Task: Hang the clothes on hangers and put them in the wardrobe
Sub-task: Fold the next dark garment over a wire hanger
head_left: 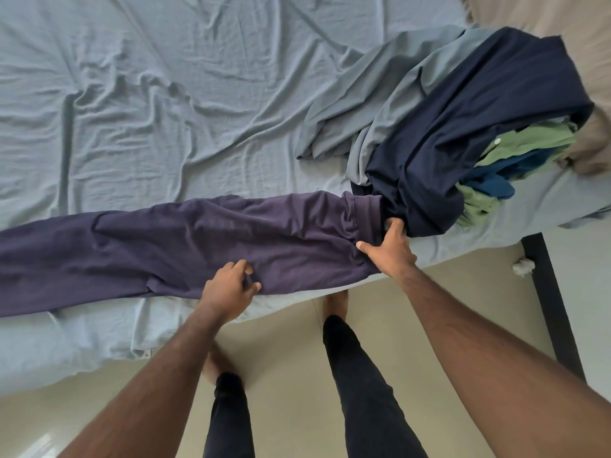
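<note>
- Presently, purple trousers (205,239) lie stretched flat along the near edge of the bed, legs running off to the left, waistband at the right.
- Left hand (231,285) rests on the near seam of the trousers about mid-length; fingers are curled and pinch a fold of the fabric.
- Right hand (390,249) is at the waistband end; thumb is spread to the left over the cloth, fingers curl over the waistband edge and grip it.
- Waistband touches a heap of clothes at the right: a navy garment (463,137) on top, a green shirt (532,143) with a white button showing and a blue garment (496,180) under its right side.
- Grey-blue cloth (373,100) is partly under the navy garment, on its far-left side.
- Bed sheet (165,94) is pale blue, heavily creased; it overhangs the near edge.
- Beige fabric (562,18) is at the far right corner.
- Dark bed frame (549,292) runs near-right over a pale floor (291,358).
- Person's legs are in dark trousers, feet bare, standing against the bed.
</note>
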Action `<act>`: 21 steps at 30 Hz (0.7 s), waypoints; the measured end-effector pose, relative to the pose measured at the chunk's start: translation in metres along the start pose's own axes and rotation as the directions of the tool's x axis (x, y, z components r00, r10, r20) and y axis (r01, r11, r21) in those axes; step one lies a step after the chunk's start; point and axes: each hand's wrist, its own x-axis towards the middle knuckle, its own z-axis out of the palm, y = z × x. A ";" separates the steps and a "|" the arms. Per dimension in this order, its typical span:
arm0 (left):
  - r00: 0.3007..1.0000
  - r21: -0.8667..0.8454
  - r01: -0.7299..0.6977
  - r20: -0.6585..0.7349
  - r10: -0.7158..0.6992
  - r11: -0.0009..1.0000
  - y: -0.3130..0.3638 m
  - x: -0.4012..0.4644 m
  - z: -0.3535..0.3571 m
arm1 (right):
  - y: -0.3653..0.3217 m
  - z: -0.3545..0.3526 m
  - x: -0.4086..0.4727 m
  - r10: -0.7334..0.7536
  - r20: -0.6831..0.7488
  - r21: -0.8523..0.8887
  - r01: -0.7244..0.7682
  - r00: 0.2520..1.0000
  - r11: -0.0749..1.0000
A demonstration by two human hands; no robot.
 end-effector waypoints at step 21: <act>0.941 -0.464 0.061 -0.267 -0.206 0.884 -0.159 -0.046 -0.113 | -0.234 0.172 -0.148 -0.767 0.090 -0.240 0.761 0.635 0.603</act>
